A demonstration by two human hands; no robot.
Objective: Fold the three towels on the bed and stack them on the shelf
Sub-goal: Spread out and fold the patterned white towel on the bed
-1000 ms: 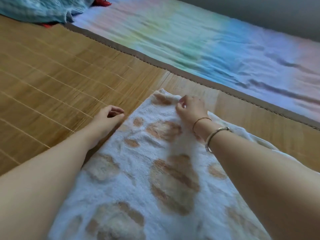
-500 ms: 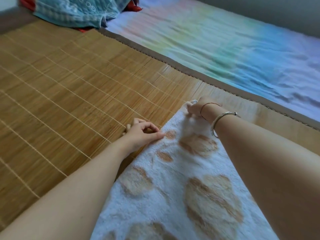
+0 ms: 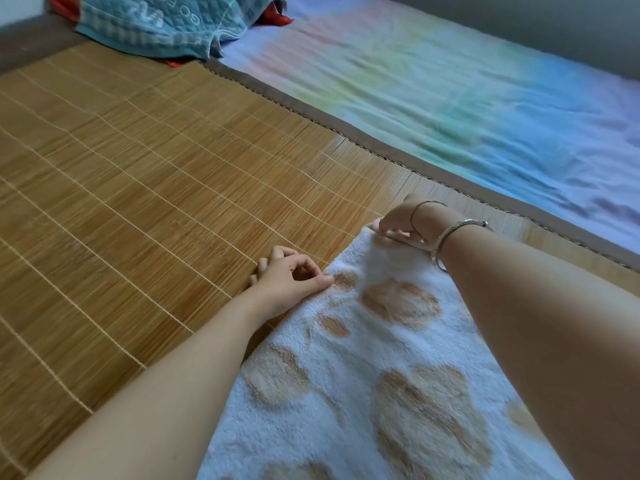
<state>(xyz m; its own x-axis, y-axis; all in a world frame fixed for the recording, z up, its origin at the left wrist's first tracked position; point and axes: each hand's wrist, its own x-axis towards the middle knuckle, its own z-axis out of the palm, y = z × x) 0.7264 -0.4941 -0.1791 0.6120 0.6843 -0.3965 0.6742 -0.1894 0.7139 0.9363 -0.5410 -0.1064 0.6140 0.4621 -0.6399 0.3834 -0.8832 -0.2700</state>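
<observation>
White towel [image 3: 398, 358] w/ tan spots lies flat on bamboo mat [image 3: 138, 188], 5 o'clock. Left hand [image 3: 287, 278] pinches its far-left corner; right hand [image 3: 401, 223] grips far-right corner. Plush, limp, light (will sag) — hold by corners.

the towel [image 3: 363, 386] is white with soft orange-brown round patches, like paw prints. the mat [image 3: 138, 188] under it is golden brown, made of thin strips, with pale cream threads that cross it in lines, and its border [image 3: 377, 147] is dull brown. the sheet [image 3: 433, 84] beside the mat has pastel colours that run together: pink, yellow, green, blue and lilac. the blanket [image 3: 156, 26] at the far corner is teal with a checked pattern and white letters, and something red [image 3: 277, 19] shows from under it. the bangle [image 3: 460, 230] is silver.
</observation>
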